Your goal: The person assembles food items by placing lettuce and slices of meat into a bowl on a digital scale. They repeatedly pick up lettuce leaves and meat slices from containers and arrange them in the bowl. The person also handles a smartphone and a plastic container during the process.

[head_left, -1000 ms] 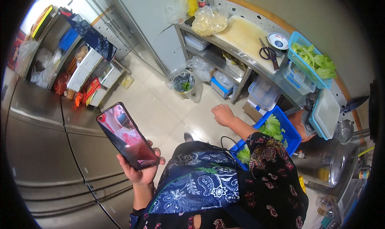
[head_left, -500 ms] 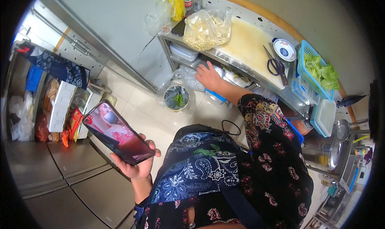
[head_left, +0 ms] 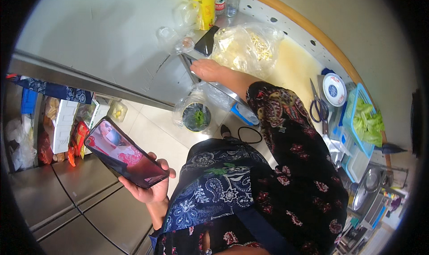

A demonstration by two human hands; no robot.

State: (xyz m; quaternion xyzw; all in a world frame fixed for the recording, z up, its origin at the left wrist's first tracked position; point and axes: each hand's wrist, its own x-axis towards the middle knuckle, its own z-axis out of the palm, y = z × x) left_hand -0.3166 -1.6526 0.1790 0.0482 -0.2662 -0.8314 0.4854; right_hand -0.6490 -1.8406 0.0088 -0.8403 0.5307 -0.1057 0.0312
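Note:
My left hand (head_left: pixel 149 190) is wrapped round the lower end of a smartphone (head_left: pixel 127 154), its lit screen facing up. My right hand (head_left: pixel 206 70) is at the left corner of the steel-edged counter, its fingers bent and partly hidden, so what they grip, if anything, cannot be seen. Just beyond it lies a flat black object (head_left: pixel 207 41). A clear plastic bag of bean sprouts (head_left: pixel 248 47) sits right beside that hand. Below stands a lined bin (head_left: pixel 196 116) with green leaves in it.
Scissors (head_left: pixel 319 107), a small bowl (head_left: pixel 334 89) and a blue basket of lettuce (head_left: pixel 365 121) are along the counter's right part. A yellow roll (head_left: pixel 203 7) and a glass jar (head_left: pixel 232 4) stand at the back. Steel cabinet doors (head_left: pixel 40 188) are at lower left.
My right hand has moved left and up, from beside the lower shelf to the counter's left corner. The view has shifted slightly. My left hand still holds the smartphone.

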